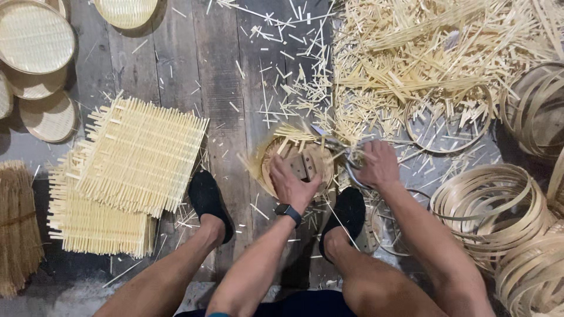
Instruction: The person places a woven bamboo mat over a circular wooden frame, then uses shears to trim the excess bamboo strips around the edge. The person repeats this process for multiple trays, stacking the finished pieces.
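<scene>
Head view: only view, looking straight down.
Round woven basket (pixel 296 167): on plank floor between two black-socked feet; likely light, springy, with brittle strip ends; best gripped at rim.
Left hand (pixel 292 185): fingers curled over basket's near rim, pressing down.
Right hand (pixel 379 166): closed around shears (pixel 343 154), blades at basket edge, partly hidden.
Finished trays (pixel 35 38): roughly five, upper left.
Square mats (pixel 138 155): two stacks.
Hoop bundles (pixel 490 202): perhaps three, right.

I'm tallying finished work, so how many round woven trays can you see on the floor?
5: four clustered top left, one at the top edge. Overlaps and frame edges may hide more.
</scene>
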